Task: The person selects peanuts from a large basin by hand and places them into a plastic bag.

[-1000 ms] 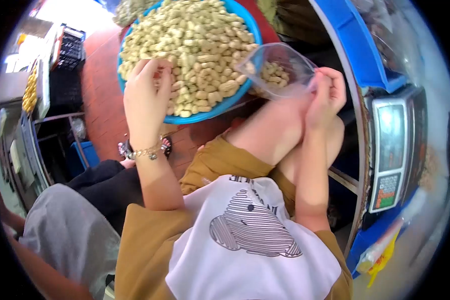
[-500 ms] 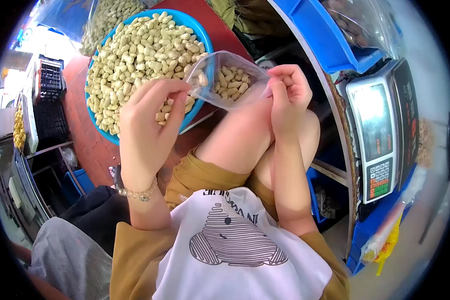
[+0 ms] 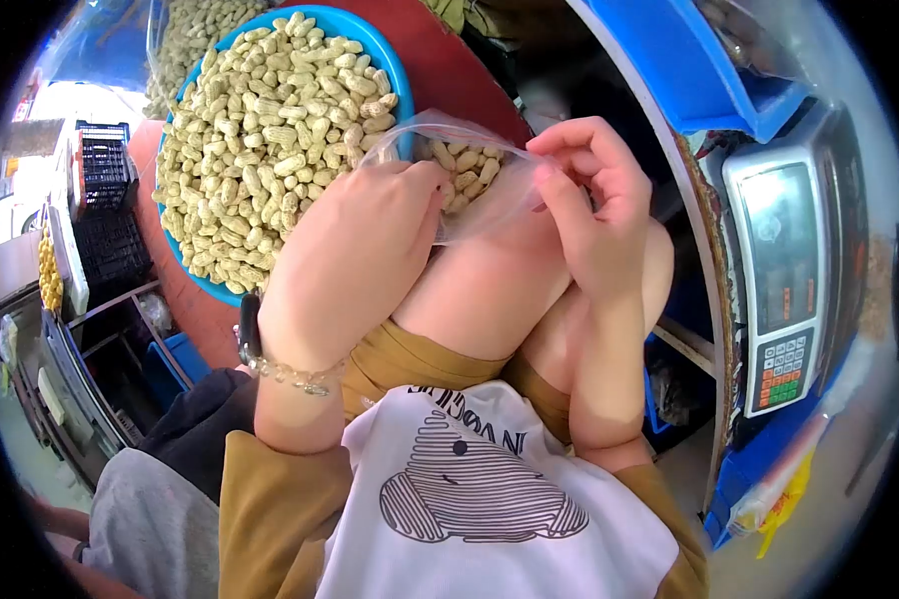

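Note:
A clear plastic bag (image 3: 504, 205) with peanuts (image 3: 466, 168) inside rests over my raised thigh, beside the basin. My left hand (image 3: 365, 245), back up, is closed over the bag's left side, and its fingertips are mostly hidden. On the bag's right edge, my right hand (image 3: 604, 205) pinches the film between thumb and fingers. To the upper left, a round blue basin (image 3: 398, 75) is heaped with unshelled peanuts (image 3: 270, 140); my left hand overlaps its lower right rim in view.
A digital scale (image 3: 777, 260) stands on the right counter, near a blue tray (image 3: 669, 70). Another bag of peanuts (image 3: 195, 40) lies behind the basin. Black crates (image 3: 105, 190) are stacked at left. A person's grey clothing (image 3: 155, 519) shows at lower left.
My left hand has moved right and come down over the bag's left side, its fingers now curled in. The right hand keeps its pinch. The whole view has shifted slightly.

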`<state>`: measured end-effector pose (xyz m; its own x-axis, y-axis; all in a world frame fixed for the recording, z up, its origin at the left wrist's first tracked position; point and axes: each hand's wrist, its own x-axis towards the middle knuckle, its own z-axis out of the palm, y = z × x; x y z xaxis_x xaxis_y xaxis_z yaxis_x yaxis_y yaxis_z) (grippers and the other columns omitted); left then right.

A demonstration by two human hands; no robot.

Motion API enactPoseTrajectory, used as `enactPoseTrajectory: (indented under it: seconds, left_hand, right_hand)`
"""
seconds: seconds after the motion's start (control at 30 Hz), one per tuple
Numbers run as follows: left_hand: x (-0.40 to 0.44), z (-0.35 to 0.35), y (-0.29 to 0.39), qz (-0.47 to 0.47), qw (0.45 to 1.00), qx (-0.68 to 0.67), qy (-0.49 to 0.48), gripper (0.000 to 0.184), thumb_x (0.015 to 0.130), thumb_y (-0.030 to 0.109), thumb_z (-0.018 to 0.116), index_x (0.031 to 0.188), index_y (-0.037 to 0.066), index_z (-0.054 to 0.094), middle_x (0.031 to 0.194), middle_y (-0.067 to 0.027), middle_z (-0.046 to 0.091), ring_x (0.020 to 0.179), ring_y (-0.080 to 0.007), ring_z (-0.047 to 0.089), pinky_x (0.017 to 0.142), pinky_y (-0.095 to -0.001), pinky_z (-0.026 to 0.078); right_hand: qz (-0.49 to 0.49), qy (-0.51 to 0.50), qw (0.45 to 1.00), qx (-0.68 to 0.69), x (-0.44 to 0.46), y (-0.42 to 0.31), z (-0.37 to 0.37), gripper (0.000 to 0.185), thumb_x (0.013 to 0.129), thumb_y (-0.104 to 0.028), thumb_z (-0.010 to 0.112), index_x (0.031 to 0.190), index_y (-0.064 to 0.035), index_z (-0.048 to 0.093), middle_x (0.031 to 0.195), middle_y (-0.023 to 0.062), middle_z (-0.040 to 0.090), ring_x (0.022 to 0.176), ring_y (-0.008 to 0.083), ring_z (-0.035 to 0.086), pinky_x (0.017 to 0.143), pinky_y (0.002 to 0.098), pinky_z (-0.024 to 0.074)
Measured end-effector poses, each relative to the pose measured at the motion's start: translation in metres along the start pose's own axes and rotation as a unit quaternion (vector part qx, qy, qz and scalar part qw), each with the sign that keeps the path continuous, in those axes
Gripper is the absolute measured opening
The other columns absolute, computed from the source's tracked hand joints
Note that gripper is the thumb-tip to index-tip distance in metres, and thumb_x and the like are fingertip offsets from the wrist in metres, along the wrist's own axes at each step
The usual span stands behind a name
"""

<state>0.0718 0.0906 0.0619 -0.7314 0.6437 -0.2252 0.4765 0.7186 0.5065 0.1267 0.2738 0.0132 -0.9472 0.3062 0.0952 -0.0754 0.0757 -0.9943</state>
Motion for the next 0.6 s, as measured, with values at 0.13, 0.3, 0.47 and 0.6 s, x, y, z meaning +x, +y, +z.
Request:
enactPoseTrajectory:
  seconds: [0.13, 0.3, 0.47, 0.6]
  left_hand:
    - [0.012, 0.026, -0.011, 0.067, 0.993, 0.025, 0.094, 0.019, 0.082, 0.005, 0.057, 0.098, -0.004, 0.056, 0.090, -0.0203, 0.062, 0.088, -0.0345, 0.062, 0.077, -0.0417, 0.051]
    - [0.026, 0.037, -0.009, 0.027, 0.996, 0.011, 0.085, 0.056, 0.076, 0.003, 0.066, 0.129, 0.006, 0.050, 0.106, -0.0187, 0.062, 0.097, -0.0381, 0.059, 0.083, -0.0441, 0.049]
    - [0.043, 0.050, -0.014, 0.129, 0.979, 0.090, 0.130, 0.023, 0.077, 0.005, 0.059, 0.099, -0.004, 0.057, 0.095, -0.0171, 0.062, 0.091, -0.0315, 0.060, 0.082, -0.0380, 0.049]
    - [0.056, 0.060, -0.010, 0.171, 0.976, 0.064, 0.116, 0.023, 0.075, 0.008, 0.062, 0.096, 0.002, 0.063, 0.094, -0.0136, 0.062, 0.092, -0.0282, 0.059, 0.082, -0.0359, 0.048]
  right_hand:
    - [0.013, -0.021, 0.998, -0.054, -0.003, -0.007, -0.010, 0.010, 0.084, -0.003, 0.063, 0.093, -0.0020, 0.062, 0.068, -0.0037, 0.060, 0.057, -0.0007, 0.043, 0.051, 0.0162, 0.0330]
    - [0.001, -0.002, 0.995, -0.104, -0.005, -0.004, -0.019, 0.010, 0.084, -0.005, 0.065, 0.093, -0.0019, 0.063, 0.071, -0.0021, 0.062, 0.057, 0.0008, 0.047, 0.051, 0.0159, 0.0350]
    - [-0.006, 0.020, 0.994, -0.110, -0.003, 0.000, -0.026, 0.008, 0.084, -0.005, 0.066, 0.091, -0.0022, 0.063, 0.072, -0.0014, 0.063, 0.058, 0.0010, 0.047, 0.052, 0.0160, 0.0363]
    - [-0.007, 0.009, 0.992, -0.126, -0.004, 0.000, -0.024, 0.008, 0.085, -0.003, 0.065, 0.092, -0.0018, 0.062, 0.075, -0.0006, 0.063, 0.062, 0.0023, 0.050, 0.056, 0.0165, 0.0375]
